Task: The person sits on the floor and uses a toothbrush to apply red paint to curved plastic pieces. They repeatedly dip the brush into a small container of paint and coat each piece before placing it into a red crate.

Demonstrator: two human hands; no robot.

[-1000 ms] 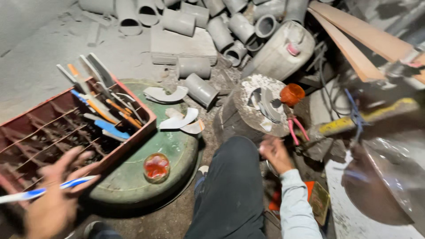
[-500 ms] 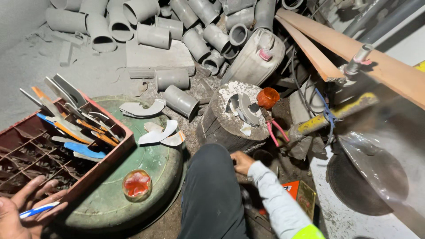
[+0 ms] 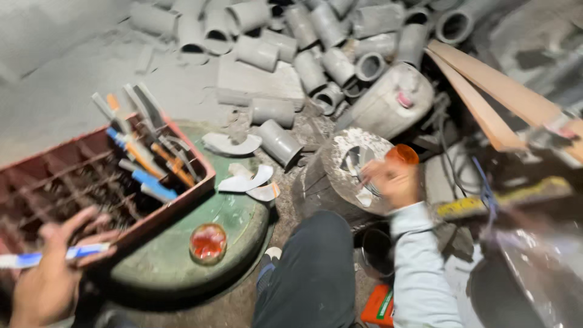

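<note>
Blue and white, a thin pen-like tool (image 3: 45,256) lies across the fingers of the left hand (image 3: 51,276) at the lower left, pinched between thumb and fingers, its tip running off the left edge. That hand sits just in front of a red compartment crate (image 3: 182,200), whose near rim it almost touches; the crate's far corner holds a bundle of blue, orange and grey hand tools (image 3: 143,155). Under the crate lies a round green lid (image 3: 243,225), with a small red-topped jar (image 3: 208,243) standing on it and white broken shards (image 3: 249,181) near its far edge.

Across the person's dark trouser knee, the right hand (image 3: 392,181) in a pale sleeve is raised over a dusty grey drum (image 3: 340,176), close beside an orange cap (image 3: 402,154). Motion blurs it, so I cannot tell whether its fingers are closed or holding anything. Grey pipe offcuts (image 3: 291,48) are heaped beyond
</note>
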